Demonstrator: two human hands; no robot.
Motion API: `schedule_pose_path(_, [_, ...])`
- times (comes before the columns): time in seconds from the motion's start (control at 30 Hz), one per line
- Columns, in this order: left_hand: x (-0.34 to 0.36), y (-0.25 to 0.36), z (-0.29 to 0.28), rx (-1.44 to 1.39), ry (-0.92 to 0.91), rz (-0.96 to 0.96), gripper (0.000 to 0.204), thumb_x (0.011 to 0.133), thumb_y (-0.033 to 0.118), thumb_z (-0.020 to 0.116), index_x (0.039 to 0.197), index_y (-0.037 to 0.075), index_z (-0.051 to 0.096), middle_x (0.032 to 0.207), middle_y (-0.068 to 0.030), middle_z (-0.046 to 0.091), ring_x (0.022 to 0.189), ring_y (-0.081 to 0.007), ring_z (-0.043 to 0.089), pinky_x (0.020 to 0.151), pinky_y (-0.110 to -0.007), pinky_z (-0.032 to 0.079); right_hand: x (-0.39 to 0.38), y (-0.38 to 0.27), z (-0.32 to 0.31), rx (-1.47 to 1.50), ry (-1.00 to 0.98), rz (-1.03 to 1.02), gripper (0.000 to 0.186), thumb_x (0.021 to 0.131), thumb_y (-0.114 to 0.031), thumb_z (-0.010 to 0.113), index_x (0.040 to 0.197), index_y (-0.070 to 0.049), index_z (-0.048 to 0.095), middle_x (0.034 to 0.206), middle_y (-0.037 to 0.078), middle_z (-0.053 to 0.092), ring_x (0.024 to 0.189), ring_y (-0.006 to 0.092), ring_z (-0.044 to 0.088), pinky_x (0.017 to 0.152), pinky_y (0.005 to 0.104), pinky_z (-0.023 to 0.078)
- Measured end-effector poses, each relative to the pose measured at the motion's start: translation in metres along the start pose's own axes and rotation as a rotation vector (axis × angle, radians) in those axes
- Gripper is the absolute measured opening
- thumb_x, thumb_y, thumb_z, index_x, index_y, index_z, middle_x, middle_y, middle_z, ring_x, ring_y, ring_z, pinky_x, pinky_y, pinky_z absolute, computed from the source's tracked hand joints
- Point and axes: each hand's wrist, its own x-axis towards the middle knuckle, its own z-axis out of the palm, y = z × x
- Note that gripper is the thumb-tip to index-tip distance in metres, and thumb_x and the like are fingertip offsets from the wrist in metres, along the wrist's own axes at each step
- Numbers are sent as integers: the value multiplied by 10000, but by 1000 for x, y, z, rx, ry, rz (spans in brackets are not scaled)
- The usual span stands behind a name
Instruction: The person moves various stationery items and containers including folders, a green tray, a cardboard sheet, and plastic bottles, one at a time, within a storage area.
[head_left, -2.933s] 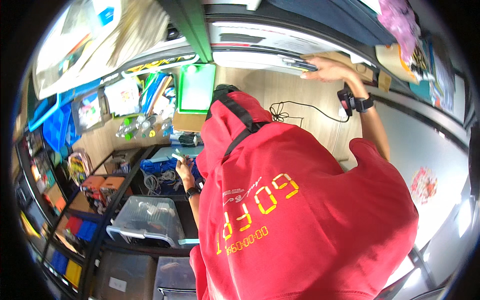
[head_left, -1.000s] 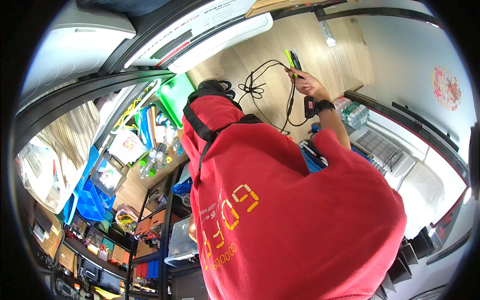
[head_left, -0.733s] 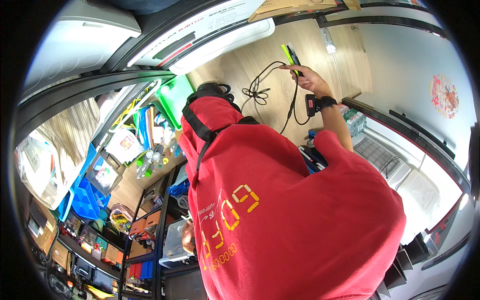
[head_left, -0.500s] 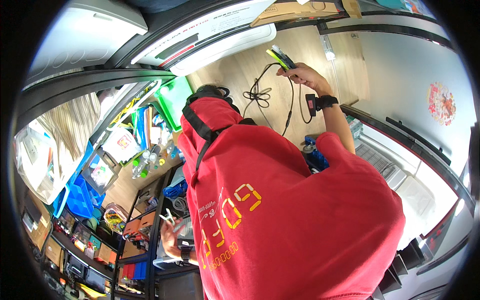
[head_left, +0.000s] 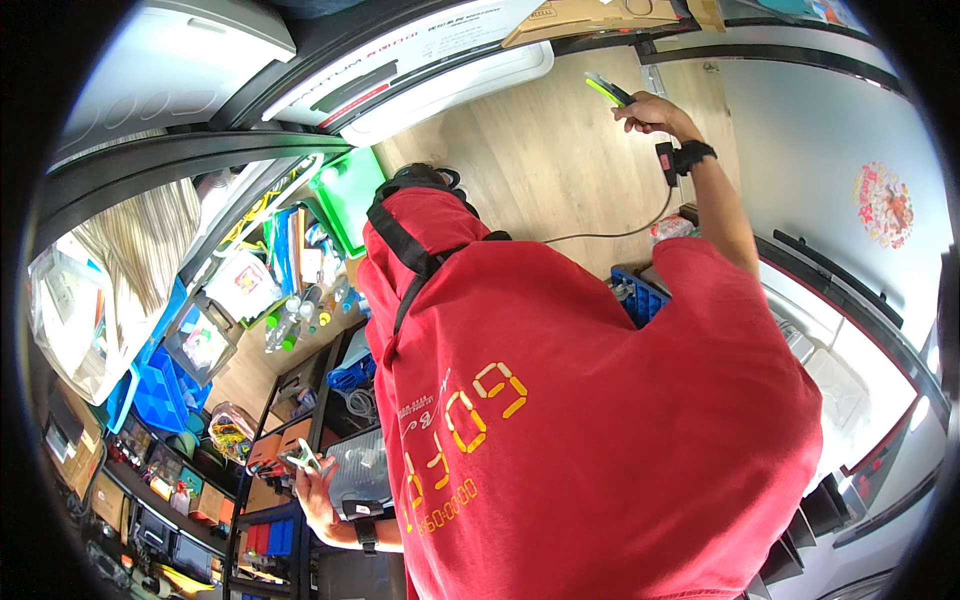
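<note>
My right hand (head_left: 650, 113) is stretched out at the upper right above the wooden floor (head_left: 530, 125). Its fingers are closed around a slim pen-like bundle (head_left: 608, 90), yellow-green, pale and dark, whose exact kind I cannot make out. On that wrist sits a black strapped device (head_left: 680, 158) with a thin cable (head_left: 620, 233) running down behind my red shirt (head_left: 600, 420). At the lower left, my left hand (head_left: 317, 492) grips a small white and green pronged thing (head_left: 303, 458), too small to name. Another black strapped device (head_left: 364, 518) is on the left wrist.
A bright green crate (head_left: 345, 195), clear bottles (head_left: 287, 325) and blue bins (head_left: 163, 395) stand at the left. Crowded black shelving (head_left: 270, 520) rises behind my left hand. Across the top lie a printed box (head_left: 390, 70) and a white lid (head_left: 450, 100). A blue basket (head_left: 640, 295) is right of centre.
My right hand has moved right and slightly up with the bundle. The looped dark cable below it has gone from view. My left hand has shifted left and slightly down.
</note>
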Motion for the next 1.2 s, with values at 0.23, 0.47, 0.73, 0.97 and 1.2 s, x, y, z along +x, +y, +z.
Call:
schedule_pose_path(0.23, [-23, 75, -1, 133, 268, 81, 369, 1111, 296, 500, 1285, -19, 588, 1126, -94, 669, 1024, -212, 682, 948, -419, 560, 33, 20, 100, 71, -247, -12, 393, 968, -413, 708, 941, -22, 697, 716, 73, 674, 548, 129, 610, 516, 259, 493])
schedule_pose_path(0.47, [-93, 166, 77, 359, 463, 205, 369, 1102, 237, 490, 1320, -48, 574, 1154, -150, 651, 1058, -250, 658, 995, -434, 551, 44, 28, 258, 361, -530, -160, 316, 993, -227, 667, 1076, 76, 694, 873, 141, 725, 702, 174, 672, 660, 290, 565])
schedule_pose_path(0.73, [-138, 184, 94, 384, 636, 359, 363, 1096, 249, 504, 1304, -38, 584, 1151, -147, 652, 1062, -248, 653, 1000, -439, 554, 39, 45, 356, 91, -571, -300, 297, 928, -245, 697, 1138, -46, 764, 1129, 132, 754, 944, 248, 664, 870, 360, 526])
schedule_pose_path(0.97, [-143, 189, 91, 365, 649, 386, 358, 1092, 259, 516, 1290, -29, 593, 1148, -145, 653, 1066, -246, 649, 1004, -443, 556, 47, 124, 367, 440, -590, -28, 322, 918, -212, 724, 1184, -30, 735, 1174, 119, 739, 1028, 224, 668, 931, 359, 530])
schedule_pose_path(1.2, [-139, 180, 78, 324, 597, 386, 353, 1087, 269, 528, 1277, -19, 602, 1146, -142, 653, 1070, -243, 645, 1008, -448, 558, 69, 173, 314, 667, -459, 51, 364, 909, -178, 752, 1230, -14, 706, 1220, 106, 724, 1113, 200, 672, 992, 358, 534])
